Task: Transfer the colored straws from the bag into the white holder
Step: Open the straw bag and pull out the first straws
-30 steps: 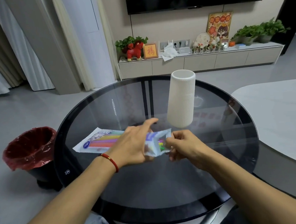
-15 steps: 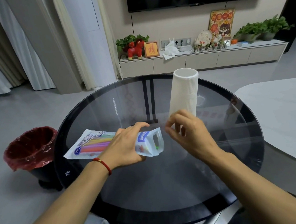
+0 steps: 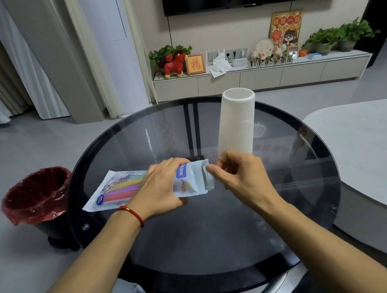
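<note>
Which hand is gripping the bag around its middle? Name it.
The left hand, with the red bracelet: it wraps the bag mid-length. The right hand is only at the bag's open end.

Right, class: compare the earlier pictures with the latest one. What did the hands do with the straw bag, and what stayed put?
The right hand, which had lifted away from the bag, came back to its open end and now pinches the edge there. The left hand kept its grip round the bag's middle. The white holder stayed upright and the straws stayed in the bag.
</note>
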Demonstrator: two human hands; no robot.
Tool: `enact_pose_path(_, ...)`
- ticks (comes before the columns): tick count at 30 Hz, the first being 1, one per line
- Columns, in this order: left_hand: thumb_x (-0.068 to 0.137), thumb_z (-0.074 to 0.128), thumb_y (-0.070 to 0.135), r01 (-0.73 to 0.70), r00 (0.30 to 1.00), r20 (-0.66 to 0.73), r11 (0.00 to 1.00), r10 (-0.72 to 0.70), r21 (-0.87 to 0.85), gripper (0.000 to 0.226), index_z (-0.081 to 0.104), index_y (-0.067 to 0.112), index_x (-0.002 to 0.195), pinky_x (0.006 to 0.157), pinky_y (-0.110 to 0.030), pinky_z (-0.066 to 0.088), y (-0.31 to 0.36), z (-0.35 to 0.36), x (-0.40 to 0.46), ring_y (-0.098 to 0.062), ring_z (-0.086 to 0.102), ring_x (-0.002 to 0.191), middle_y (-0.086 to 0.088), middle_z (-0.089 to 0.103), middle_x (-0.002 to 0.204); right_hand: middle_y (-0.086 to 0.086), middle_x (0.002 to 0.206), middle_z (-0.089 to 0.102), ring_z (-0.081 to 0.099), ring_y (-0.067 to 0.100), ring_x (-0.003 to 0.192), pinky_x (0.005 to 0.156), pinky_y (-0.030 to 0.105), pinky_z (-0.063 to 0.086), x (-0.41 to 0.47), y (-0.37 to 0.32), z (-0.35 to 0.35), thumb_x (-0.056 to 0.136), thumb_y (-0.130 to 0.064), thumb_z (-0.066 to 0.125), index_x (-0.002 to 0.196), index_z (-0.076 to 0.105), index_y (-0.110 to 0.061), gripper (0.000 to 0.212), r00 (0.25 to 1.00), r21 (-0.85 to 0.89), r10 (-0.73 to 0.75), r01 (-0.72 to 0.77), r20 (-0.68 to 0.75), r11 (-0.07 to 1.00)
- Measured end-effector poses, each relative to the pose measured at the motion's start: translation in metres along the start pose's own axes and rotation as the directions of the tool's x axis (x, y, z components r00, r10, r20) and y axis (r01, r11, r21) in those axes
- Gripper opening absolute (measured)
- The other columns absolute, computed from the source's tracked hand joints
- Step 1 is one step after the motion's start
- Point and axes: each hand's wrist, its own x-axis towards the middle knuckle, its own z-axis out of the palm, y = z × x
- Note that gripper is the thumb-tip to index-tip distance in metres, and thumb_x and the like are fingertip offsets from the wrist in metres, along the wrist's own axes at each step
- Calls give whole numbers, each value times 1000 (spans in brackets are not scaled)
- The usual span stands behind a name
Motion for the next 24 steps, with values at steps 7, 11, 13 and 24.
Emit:
enact_pose_path(7, 66, 78, 39, -42, 995, 96, 997, 36, 62, 65, 47, 34, 123, 91, -33, 39, 5, 10, -4, -7, 53, 96, 16, 56, 109, -3, 90, 82, 53, 17, 35, 40, 25, 43, -7, 12, 14, 97, -23, 69, 105, 83, -29, 17, 913, 132, 128, -192, 387, 972)
enact_pose_path(11, 65, 73, 36, 9, 995, 95, 992, -21, 129, 65, 45, 37, 123, 86, -32, 36, -1, 7, -7, -11, 53, 99, 16, 55, 110, 23, 68, 73, 57, 20, 47, 44, 30, 48, 5, 15, -2, 91, -13, 80, 94, 84, -11, 5, 932, 207, 226, -289, 283, 935)
enact_pose_path(13, 66, 72, 36, 54, 995, 75, 986, -67, 157, 64, 44, 37, 124, 85, -32, 34, -6, 4, -8, -13, 53, 98, 15, 54, 109, 27, 80, 75, 63, 22, 54, 47, 35, 56, 7, 18, -17, 92, -10, 79, 96, 81, -7, 5, 931, 265, 246, -317, 268, 911)
enact_pose_path(24, 69, 68, 42, 136, 973, 149, 956, -179, 259, 57, 41, 36, 119, 94, -38, 37, 0, 7, -10, -14, 51, 101, 14, 50, 108, 25, 90, 76, 73, 16, 65, 60, 22, 61, 4, 23, -2, 95, -6, 74, 88, 75, 2, 11, 915, 363, 364, -403, 173, 840)
